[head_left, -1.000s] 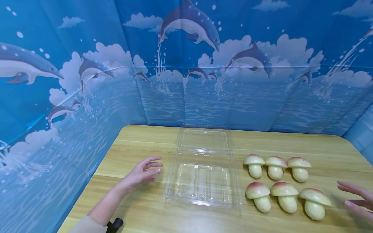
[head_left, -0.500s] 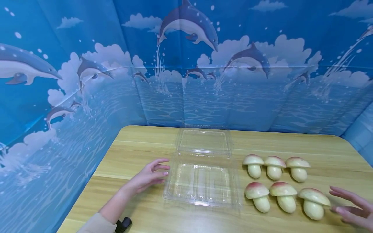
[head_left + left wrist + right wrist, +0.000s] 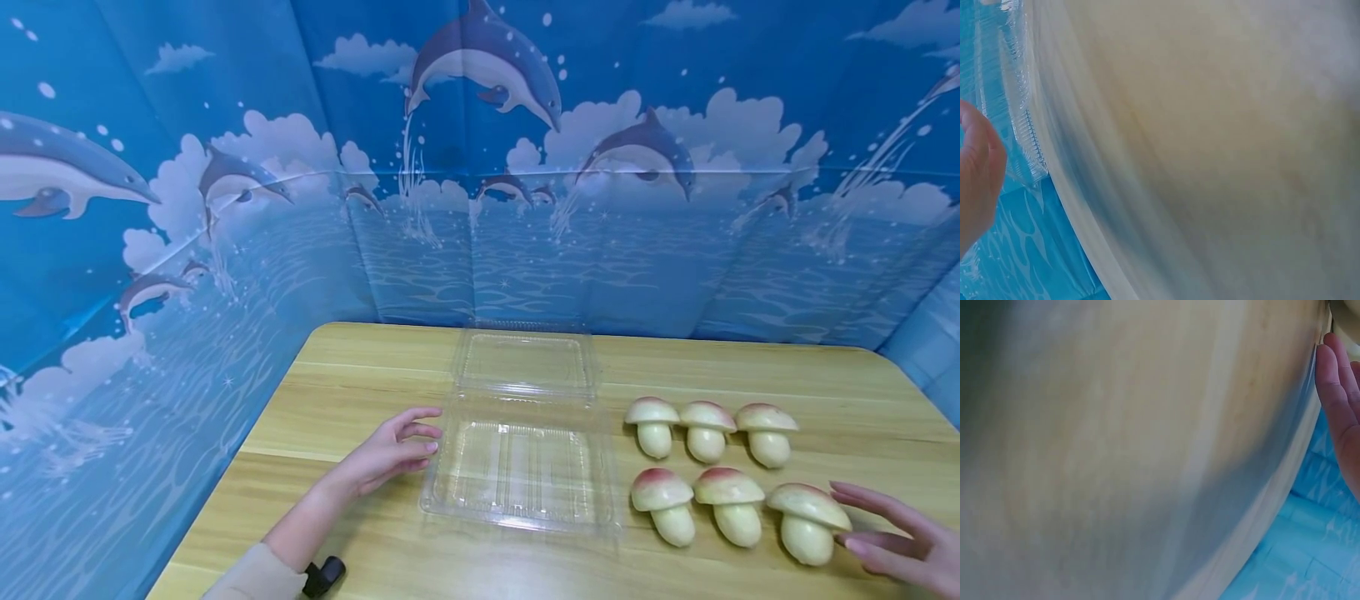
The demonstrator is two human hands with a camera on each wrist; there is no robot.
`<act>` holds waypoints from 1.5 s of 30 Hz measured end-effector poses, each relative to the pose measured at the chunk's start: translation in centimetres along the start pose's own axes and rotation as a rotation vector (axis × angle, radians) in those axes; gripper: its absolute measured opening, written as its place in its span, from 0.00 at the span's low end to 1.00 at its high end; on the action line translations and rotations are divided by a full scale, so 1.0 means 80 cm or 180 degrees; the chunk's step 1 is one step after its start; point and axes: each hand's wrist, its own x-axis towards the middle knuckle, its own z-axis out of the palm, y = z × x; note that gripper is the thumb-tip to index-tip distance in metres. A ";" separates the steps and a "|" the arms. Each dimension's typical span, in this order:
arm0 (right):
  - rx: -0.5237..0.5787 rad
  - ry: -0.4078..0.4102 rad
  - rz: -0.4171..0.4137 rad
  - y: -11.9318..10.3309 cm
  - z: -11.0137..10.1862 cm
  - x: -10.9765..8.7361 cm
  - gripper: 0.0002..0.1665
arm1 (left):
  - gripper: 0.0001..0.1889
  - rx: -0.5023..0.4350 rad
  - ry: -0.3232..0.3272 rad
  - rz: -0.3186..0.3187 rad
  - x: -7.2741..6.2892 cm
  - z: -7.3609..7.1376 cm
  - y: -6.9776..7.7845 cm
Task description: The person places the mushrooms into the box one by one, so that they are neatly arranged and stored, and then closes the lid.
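Observation:
A clear plastic clamshell container point(image 3: 517, 523) lies with its lid point(image 3: 525, 362) folded back toward the far side. My left hand point(image 3: 390, 454) is at its left edge, fingers loosely bent and holding nothing; whether the fingertips touch the rim I cannot tell. On the right lie several cream mushrooms with reddish caps, in two rows of three. My right hand point(image 3: 900, 537) reaches to the front row's rightmost mushroom point(image 3: 808, 523), with thumb and fingers spread beside its cap. Contact there is unclear. In the right wrist view, the fingers point(image 3: 1335, 394) look fairly straight next to a partly visible mushroom point(image 3: 1347, 319).
The wooden table point(image 3: 337, 367) has rounded far corners. A blue dolphin-print curtain point(image 3: 465, 250) hangs behind it and along the left side. A black device point(image 3: 324, 577) shows at my left wrist. Other mushrooms, such as the far-left one point(image 3: 655, 425), lie near the container's right side.
My left hand has moved right to the container's edge. My right hand has come left from the frame's edge to the rightmost front mushroom. The container and mushrooms have stayed in place.

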 end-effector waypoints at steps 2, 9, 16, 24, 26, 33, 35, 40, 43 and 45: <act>-0.0017 -0.0036 0.0083 -0.006 0.002 0.001 0.36 | 0.33 -0.0017 0.0008 -0.0010 0.000 0.001 0.001; 0.0068 -0.0082 0.0123 -0.023 0.008 -0.001 0.32 | 0.33 -0.0050 0.0017 -0.0026 0.000 0.004 0.004; 0.0110 -0.0151 -0.0059 -0.032 0.010 -0.004 0.35 | 0.33 -0.0077 0.0011 -0.0015 0.001 0.004 0.005; 0.0139 -0.0250 -0.0397 -0.027 0.012 0.003 0.36 | 0.33 -0.0040 0.0001 -0.0011 0.002 0.003 0.003; 0.0145 -0.0249 -0.0410 -0.026 0.014 0.005 0.35 | 0.33 -0.0033 0.0008 -0.0015 0.002 0.003 0.003; 0.0217 -0.0302 -0.0382 -0.035 0.018 0.005 0.35 | 0.33 -0.0047 0.0026 -0.0028 0.002 0.003 0.002; 0.0248 -0.0341 -0.0458 -0.038 0.018 0.004 0.36 | 0.33 -0.0048 0.0027 -0.0032 0.001 0.003 0.003; 0.0307 -0.0418 -0.0472 -0.041 0.018 0.004 0.37 | 0.33 -0.0041 0.0013 -0.0031 0.001 0.004 0.003; 0.0332 -0.0415 -0.0395 -0.040 0.018 0.005 0.36 | 0.33 -0.0043 0.0001 -0.0023 0.001 0.004 0.003; 0.0342 -0.0389 -0.0304 -0.039 0.019 0.006 0.34 | 0.33 -0.0044 -0.0004 -0.0020 0.001 0.004 0.003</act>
